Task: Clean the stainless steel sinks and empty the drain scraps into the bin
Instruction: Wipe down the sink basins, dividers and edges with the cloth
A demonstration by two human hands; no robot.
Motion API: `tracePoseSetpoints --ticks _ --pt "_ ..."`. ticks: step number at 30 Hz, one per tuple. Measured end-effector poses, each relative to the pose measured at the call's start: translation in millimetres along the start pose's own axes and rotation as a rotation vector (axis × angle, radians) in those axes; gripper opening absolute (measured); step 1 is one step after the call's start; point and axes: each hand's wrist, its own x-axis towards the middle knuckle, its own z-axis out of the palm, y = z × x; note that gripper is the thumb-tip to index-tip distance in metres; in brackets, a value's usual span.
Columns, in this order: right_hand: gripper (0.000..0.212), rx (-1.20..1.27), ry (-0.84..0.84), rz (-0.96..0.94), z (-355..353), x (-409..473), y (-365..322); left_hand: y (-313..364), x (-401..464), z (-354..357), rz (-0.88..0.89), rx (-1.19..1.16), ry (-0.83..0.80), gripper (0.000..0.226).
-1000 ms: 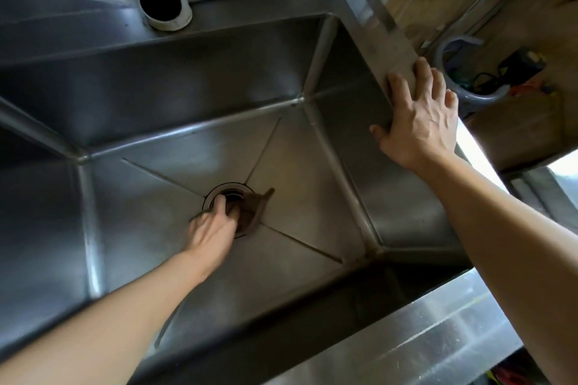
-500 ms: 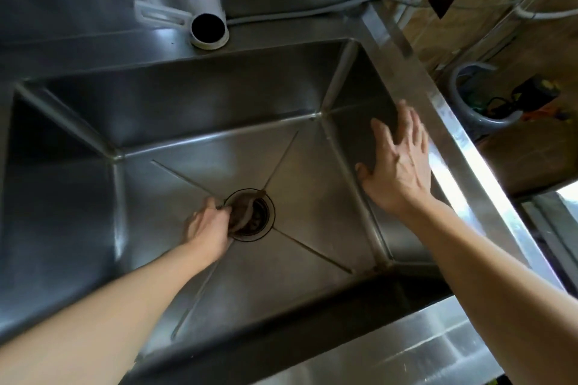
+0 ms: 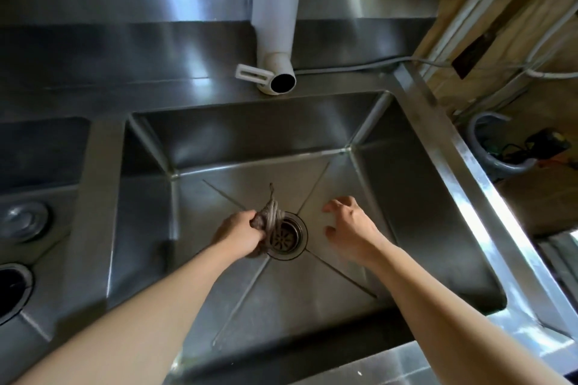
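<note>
Fingers of left hand [image 3: 240,233] clamped on one cloth [image 3: 270,216], right hand [image 3: 350,225] fingers apart beside one drain [image 3: 286,237].

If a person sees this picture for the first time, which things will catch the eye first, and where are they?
First, the left hand gripping a bunched grey-brown cloth at the left edge of the round drain strainer, in the middle of the steel sink floor. The right hand is right of the drain, fingers spread and holding nothing. Behind the basin, a white faucet points its dark opening toward the viewer.
</note>
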Motion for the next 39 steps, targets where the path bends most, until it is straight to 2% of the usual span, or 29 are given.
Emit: tracePoseSetpoints --ticks 8,12,15,17,20,23,25,26,31,34,39 --pt "0.068 0.064 -0.064 -0.025 -12.2 -7.4 -44.9 10.2 -21.8 -49.0 0.063 -0.138 -0.100 0.024" --pt "0.087 0.105 -0.068 -0.112 -20.8 -15.1 -66.1 17.1 -37.3 -66.3 0.103 -0.174 -0.103 0.030" --pt "0.091 0.131 -0.065 -0.224 -28.0 -24.1 -78.2 20.2 -49.8 -80.8 0.080 -0.205 -0.104 0.043" --pt "0.083 0.145 -0.034 -0.303 -37.9 -27.9 -85.2 23.3 -56.8 -92.2 0.074 -0.235 -0.089 0.046" --pt "0.055 0.132 0.000 -0.396 -53.4 -32.6 -93.0 30.4 -69.5 -107.9 0.075 -0.308 -0.063 0.043" --pt "0.045 0.129 0.005 -0.421 -68.0 -41.0 -99.3 37.4 -86.7 -118.6 0.074 -0.415 -0.043 0.030" --pt "0.025 0.148 0.016 -0.428 -74.8 -44.7 -102.8 43.4 -103.5 -124.3 0.085 -0.488 -0.038 0.020" --pt "0.010 0.165 0.023 -0.422 -78.2 -46.1 -105.4 45.6 -112.6 -127.8 0.091 -0.506 -0.046 0.023" --pt "0.022 0.336 0.069 -0.376 -83.5 -47.3 -119.3 40.7 -144.3 -142.2 0.098 -0.508 -0.062 0.059" --pt "0.024 0.402 0.033 -0.410 -78.7 -49.8 -132.5 31.4 -153.1 -144.3 0.040 -0.542 0.068 0.052" --pt "0.015 0.455 -0.001 -0.470 -80.2 -56.8 -160.9 8.8 -168.2 -164.0 -0.026 -0.536 0.240 0.037"
